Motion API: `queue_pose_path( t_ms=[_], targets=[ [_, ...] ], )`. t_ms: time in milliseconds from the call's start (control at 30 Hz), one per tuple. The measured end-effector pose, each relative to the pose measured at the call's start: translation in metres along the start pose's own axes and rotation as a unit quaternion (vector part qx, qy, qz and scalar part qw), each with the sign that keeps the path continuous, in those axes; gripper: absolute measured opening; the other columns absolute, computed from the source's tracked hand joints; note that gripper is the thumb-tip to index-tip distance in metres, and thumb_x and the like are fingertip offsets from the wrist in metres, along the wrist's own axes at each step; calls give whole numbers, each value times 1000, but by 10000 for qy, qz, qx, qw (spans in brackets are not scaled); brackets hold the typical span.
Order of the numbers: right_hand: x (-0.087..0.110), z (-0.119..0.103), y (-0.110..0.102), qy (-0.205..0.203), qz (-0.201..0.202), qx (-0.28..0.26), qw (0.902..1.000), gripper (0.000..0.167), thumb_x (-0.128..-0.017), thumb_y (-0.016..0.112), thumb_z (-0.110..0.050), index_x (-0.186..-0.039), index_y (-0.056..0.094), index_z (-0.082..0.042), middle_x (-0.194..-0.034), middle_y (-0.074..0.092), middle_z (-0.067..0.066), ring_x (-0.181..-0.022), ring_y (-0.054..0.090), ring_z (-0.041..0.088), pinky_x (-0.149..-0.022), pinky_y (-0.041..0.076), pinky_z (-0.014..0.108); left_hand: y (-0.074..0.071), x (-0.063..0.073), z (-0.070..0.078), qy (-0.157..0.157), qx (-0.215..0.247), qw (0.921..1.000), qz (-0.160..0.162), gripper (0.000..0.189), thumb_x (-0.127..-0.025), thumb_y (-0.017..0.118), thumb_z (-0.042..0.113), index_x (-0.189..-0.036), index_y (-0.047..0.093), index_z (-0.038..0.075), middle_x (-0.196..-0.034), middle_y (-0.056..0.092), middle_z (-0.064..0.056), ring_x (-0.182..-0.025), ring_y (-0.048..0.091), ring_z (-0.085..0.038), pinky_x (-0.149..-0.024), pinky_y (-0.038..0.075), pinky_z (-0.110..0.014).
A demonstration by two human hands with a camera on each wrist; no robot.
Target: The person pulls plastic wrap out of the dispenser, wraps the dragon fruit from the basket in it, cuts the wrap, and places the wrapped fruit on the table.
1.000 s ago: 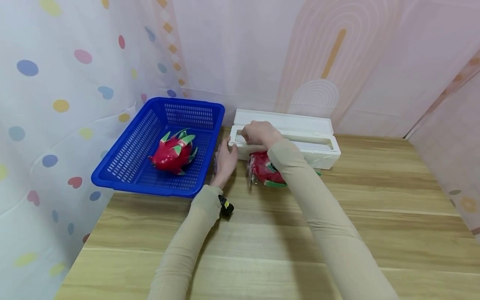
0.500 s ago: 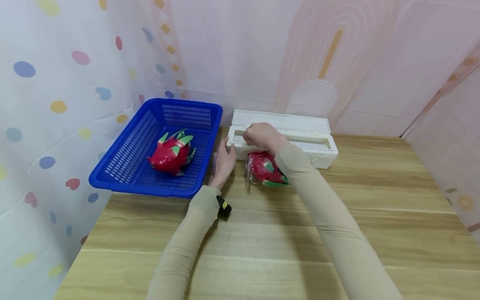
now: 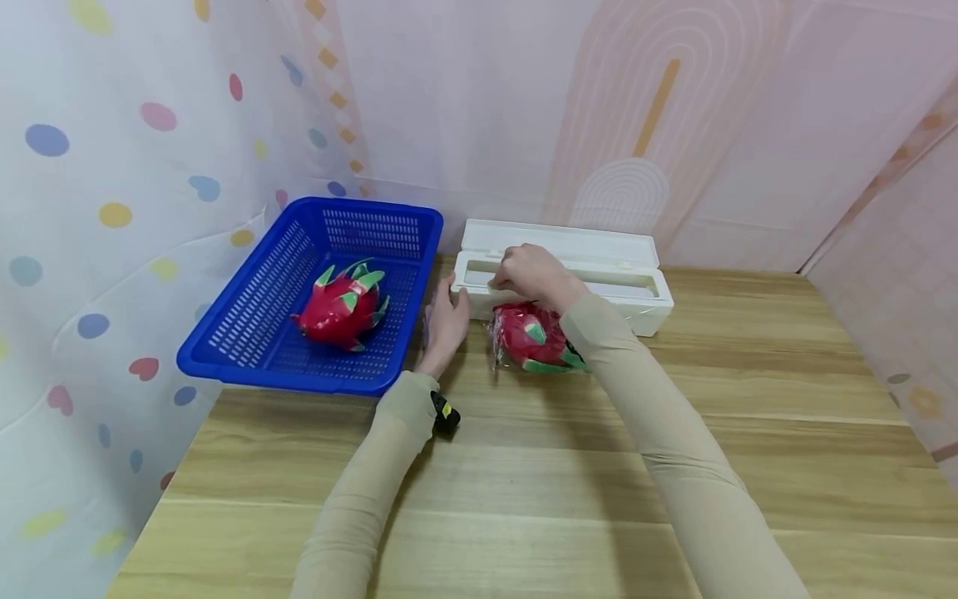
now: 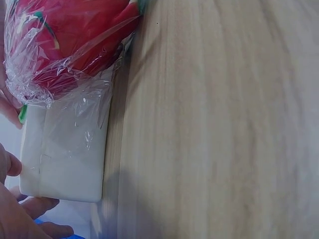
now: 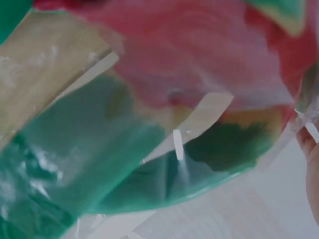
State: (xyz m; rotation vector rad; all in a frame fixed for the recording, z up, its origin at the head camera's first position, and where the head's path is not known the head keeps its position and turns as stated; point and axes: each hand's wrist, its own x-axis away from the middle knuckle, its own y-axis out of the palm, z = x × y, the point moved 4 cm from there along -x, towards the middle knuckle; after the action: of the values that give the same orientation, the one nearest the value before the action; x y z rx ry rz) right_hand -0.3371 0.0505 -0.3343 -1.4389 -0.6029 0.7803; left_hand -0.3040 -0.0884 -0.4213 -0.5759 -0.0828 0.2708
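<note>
A long white cling film dispenser (image 3: 629,312) stands at the back with its lid up and a white roll (image 3: 621,289) inside. My left hand (image 3: 446,320) grips its left end, thumb and fingers round the corner in the left wrist view. My right hand (image 3: 533,273), fingers curled, pinches at the front rim near the left end; what lies between the fingertips is hidden. Before the dispenser sits a red dragon fruit (image 3: 527,337) with green scales, wrapped in clear film. From it, film (image 4: 79,119) stretches over the dispenser's front in the left wrist view.
A blue plastic basket (image 3: 288,378) stands to the left, its right side close to my left forearm. Another dragon fruit (image 3: 340,312) lies in it. A patterned curtain (image 3: 479,100) hangs right behind the dispenser. The wooden table (image 3: 524,499) stretches in front and to the right.
My right hand has slid a little to the right along the dispenser's front rim, uncovering more of the wrapped dragon fruit. The left hand keeps its hold on the dispenser's end.
</note>
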Motion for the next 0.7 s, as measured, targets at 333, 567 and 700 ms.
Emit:
queue_pose_path(
  t_ms=[333, 567, 700],
  targets=[
    [3, 9, 3, 128, -48, -480, 9988, 17, -90, 64, -19, -102, 76, -14, -97, 74, 8, -93, 67, 24, -87, 53, 38, 0, -2, -1, 116, -10, 9999, 56, 51, -97, 41, 44, -145, 39, 26, -148, 45, -3, -130, 48, -31, -103, 41, -52],
    [8, 17, 2, 341, -318, -737, 9962, 15, -89, 66, -18, -100, 77, -15, -99, 75, 5, -94, 66, 23, -90, 52, 37, 0, -2, -1, 141, -20, 9999, 98, 50, -97, 41, 43, -144, 40, 26, -147, 46, -3, -129, 49, -30, -102, 42, -51],
    [13, 24, 1, 502, -505, -819, 9941, 15, -88, 67, -18, -99, 77, -15, -99, 75, 5, -96, 65, 23, -92, 51, 38, -1, -1, -2, 96, -6, 9999, 107, 49, -97, 40, 44, -144, 40, 28, -147, 46, -2, -125, 51, -31, -99, 43, -51]
  ],
)
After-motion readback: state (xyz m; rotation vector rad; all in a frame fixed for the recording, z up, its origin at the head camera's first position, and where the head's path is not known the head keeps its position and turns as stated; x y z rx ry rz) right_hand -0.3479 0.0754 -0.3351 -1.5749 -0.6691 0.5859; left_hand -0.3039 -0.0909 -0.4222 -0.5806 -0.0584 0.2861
